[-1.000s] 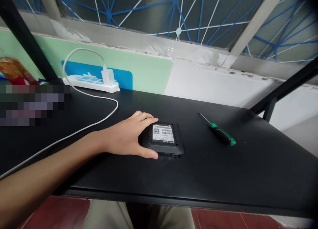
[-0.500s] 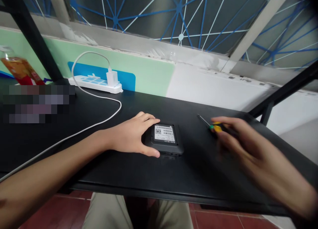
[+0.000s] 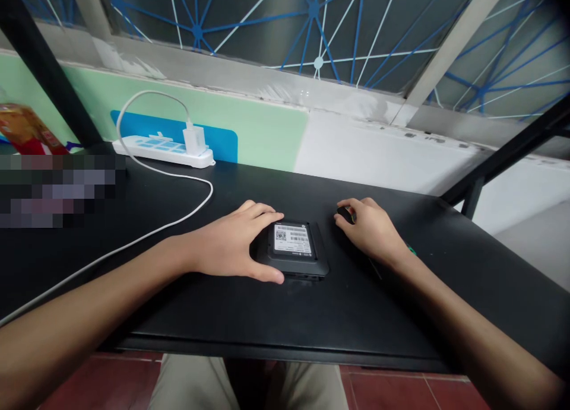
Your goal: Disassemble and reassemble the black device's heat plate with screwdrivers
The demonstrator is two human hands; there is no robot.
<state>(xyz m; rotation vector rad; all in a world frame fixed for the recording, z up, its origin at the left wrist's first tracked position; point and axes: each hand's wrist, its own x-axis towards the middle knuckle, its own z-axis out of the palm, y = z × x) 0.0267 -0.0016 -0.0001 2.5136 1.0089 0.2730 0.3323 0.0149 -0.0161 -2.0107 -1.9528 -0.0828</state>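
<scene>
On the black desk lies a flat black electronic device [image 3: 320, 258] with a white label bearing a QR code and barcodes. My left hand [image 3: 234, 241] rests against its left side, thumb and fingers spread along its near and far corners. To the right of the device, my right hand [image 3: 369, 226] is closed near the desktop around a screwdriver [image 3: 345, 214]. Its dark handle end shows at the fingertips, and a thin shaft shows below the hand. A small green thing [image 3: 412, 250] peeks out behind the right wrist, mostly hidden.
A white power strip [image 3: 164, 152] with a plugged-in charger [image 3: 195, 140] stands by the wall. Its white cable [image 3: 155, 227] crosses the desk on the left. A bottle [image 3: 29, 131] of orange drink stands far left, beside a blurred-out patch. Black frame posts flank the desk.
My right hand has moved left and slightly away from me, and the screwdriver's shaft now points back toward me instead of away. My left hand stays at the device.
</scene>
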